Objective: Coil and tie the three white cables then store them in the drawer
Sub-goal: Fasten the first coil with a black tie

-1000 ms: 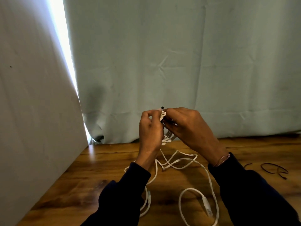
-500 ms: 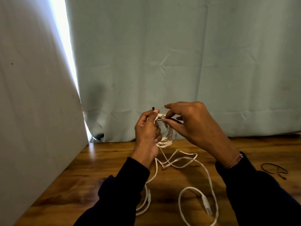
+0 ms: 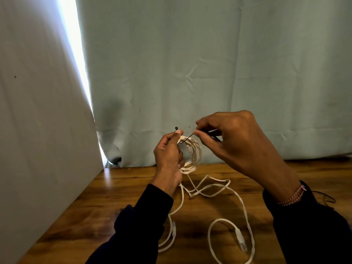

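My left hand (image 3: 168, 159) grips a small coil of white cable (image 3: 193, 155) held upright above the wooden table (image 3: 118, 204). A thin black tie (image 3: 185, 140) runs over the top of the coil; its small head (image 3: 176, 128) sticks up past my left fingertips. My right hand (image 3: 232, 140) pinches the tie's other end just right of the coil. Loose white cables (image 3: 215, 191) trail from the coil and lie looped on the table, with a connector (image 3: 240, 239) near the front. No drawer is in view.
A pale curtain (image 3: 209, 73) hangs close behind the table. A white panel (image 3: 38, 130) stands along the table's left side. Part of another thin black tie (image 3: 326, 197) shows on the table behind my right sleeve.
My hands have drawn apart: the right hand has pulled the black tie to the right across the coil, and the coil now shows between the hands.
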Demonstrator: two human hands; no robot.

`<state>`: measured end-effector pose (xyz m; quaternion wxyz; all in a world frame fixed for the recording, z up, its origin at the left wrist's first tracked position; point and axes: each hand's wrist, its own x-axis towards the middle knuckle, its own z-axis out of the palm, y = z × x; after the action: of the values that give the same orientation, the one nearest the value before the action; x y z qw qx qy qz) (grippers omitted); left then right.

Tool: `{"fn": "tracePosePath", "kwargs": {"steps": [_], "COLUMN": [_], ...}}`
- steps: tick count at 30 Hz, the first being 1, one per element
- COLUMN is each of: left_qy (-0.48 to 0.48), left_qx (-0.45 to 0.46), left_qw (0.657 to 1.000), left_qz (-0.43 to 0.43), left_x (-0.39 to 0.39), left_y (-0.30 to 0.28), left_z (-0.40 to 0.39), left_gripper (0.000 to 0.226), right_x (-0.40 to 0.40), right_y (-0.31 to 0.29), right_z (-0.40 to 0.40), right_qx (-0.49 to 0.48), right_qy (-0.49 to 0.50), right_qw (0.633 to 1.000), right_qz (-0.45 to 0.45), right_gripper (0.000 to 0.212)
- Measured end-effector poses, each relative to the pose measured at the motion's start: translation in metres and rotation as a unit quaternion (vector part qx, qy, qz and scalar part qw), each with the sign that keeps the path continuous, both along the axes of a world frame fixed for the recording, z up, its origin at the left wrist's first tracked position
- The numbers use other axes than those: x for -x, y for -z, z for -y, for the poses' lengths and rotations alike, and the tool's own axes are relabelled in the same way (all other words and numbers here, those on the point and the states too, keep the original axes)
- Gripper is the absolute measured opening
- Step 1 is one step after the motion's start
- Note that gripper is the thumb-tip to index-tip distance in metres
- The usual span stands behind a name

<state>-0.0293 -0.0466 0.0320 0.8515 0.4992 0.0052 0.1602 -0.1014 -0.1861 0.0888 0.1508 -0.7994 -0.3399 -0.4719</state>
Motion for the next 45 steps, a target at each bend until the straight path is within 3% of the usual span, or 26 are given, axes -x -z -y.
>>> {"fn": "tracePosePath", "kwargs": {"steps": [19, 22, 25, 29, 33, 41, 45], "left_qy": [-0.023, -0.021, -0.020, -0.022, -0.013, -0.009, -0.010], "left_qx": [-0.019, -0.029, -0.059, -0.105, -0.108, -0.101, -0.100], "left_qw": [0.999, 0.999, 0.998, 0.994, 0.993, 0.994, 0.994], "left_qz": [-0.023, -0.013, 0.008, 0.033, 0.042, 0.038, 0.040], "left_x": [0.000, 0.002, 0.007, 0.012, 0.015, 0.020, 0.024], "left_y": [-0.003, -0.004, -0.005, -0.008, -0.010, -0.014, -0.018], "left_z": [-0.005, -0.004, 0.000, 0.003, 0.005, 0.004, 0.005], "left_gripper": [0.015, 0.015, 0.015, 0.016, 0.014, 0.014, 0.014], "right_x": [0.022, 0.017, 0.017, 0.019, 0.012, 0.005, -0.002], "right_y": [-0.009, -0.007, -0.004, -0.005, -0.005, -0.003, 0.000], "right_z": [0.004, -0.001, -0.009, -0.011, -0.008, -0.002, -0.001], "right_qx": [-0.007, -0.078, -0.147, -0.236, -0.235, -0.212, -0.148], "right_qy": [-0.029, -0.102, -0.197, -0.247, -0.198, -0.195, -0.137], "right_qw": [0.995, 0.991, 0.968, 0.933, 0.946, 0.935, 0.975], "right_qz": [0.093, 0.033, -0.054, -0.116, -0.098, -0.207, -0.088], "right_gripper": [0.014, 0.018, 0.019, 0.033, 0.022, 0.025, 0.025]}}
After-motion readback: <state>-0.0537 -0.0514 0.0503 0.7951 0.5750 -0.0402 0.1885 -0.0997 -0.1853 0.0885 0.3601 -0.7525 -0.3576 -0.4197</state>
